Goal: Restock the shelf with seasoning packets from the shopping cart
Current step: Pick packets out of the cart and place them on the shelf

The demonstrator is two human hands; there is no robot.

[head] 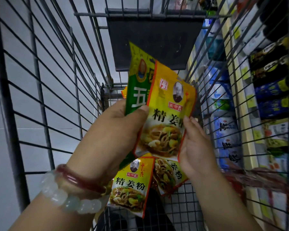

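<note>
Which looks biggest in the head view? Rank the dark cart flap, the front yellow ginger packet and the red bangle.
1. Dark cart flap, though farthest away.
2. Front yellow ginger packet.
3. Red bangle, smallest despite being nearest.

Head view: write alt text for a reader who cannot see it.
Two hands hold seasoning packets above a wire shopping cart: the left hand grips a green packet and a yellow ginger-powder packet, which the right hand steadies. More yellow packets lie below; stocked shelves stand right.

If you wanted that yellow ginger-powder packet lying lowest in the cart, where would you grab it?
Probably pinch the flat yellow ginger-powder packet by its free lower edge, coming from above on the near side; its upper part is tucked under the left hand.
</note>
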